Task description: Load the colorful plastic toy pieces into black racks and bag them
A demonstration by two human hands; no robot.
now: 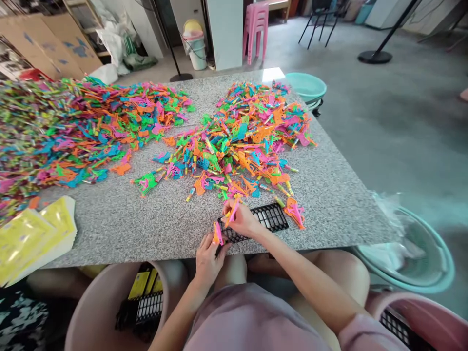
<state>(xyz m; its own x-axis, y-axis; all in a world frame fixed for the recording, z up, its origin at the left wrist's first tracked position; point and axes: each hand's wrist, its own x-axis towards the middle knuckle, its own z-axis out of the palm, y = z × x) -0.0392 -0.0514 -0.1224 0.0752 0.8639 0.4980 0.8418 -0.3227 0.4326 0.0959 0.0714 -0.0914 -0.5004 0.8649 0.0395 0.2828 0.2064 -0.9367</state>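
A black plastic grid tray (272, 217) lies on the grey speckled table near its front edge. At the tray's left end, my left hand (209, 256) grips a small pink and orange plastic toy piece (218, 234). My right hand (239, 219), just above the tray, pinches another pink and orange toy piece (232, 210). Beyond the hands spreads a heap of small toy pieces (241, 131) in orange, green, blue and pink, many with yellow tube-like parts. An orange and pink clump (294, 212) rests by the tray's right end.
A larger toy heap (73, 131) covers the table's left side. Yellow printed cards (36, 234) are stacked at front left. Below the edge, a pale bucket (95, 307) holds black trays; a pink tub (431, 312) and green basket (438, 253) stand right.
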